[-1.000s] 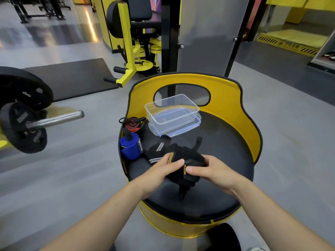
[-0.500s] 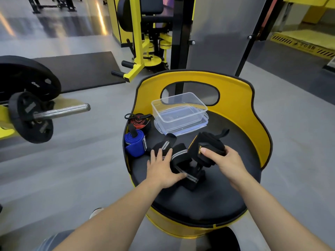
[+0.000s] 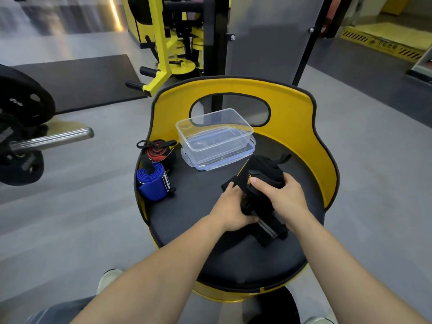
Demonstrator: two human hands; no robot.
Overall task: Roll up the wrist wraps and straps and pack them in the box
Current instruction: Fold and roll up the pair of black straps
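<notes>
While both hands work at the front of the black round seat (image 3: 187,206), the clear plastic box (image 3: 214,132) stands at the back of it, just in front of the yellow backrest (image 3: 297,113). Nothing lies inside the box; it rests on its own clear lid (image 3: 233,157), whose edge shows beneath it on the near side.

Two finished rolls lie at the seat's left edge: one blue wrist wrap (image 3: 153,183), rolled, and just behind it, touching, one red-and-black wrap (image 3: 160,152) with a thin black loop lying over its top. Both are apart from the box.

Near the middle of the seat is a bundle of black wraps; how many pieces it counts cannot be told, since they overlap. The right hand (image 3: 280,195) grips a black wrap with a yellow label (image 3: 261,176), thumb laid over its near face and fingers curled round the far side, lifting it just above the seat close to the box's near right corner. The left hand (image 3: 231,209) has its fingers curled in against the dark strap beneath, next to a black strap with pale stripes (image 3: 268,230) lying flat on the seat between the wrists.
</notes>
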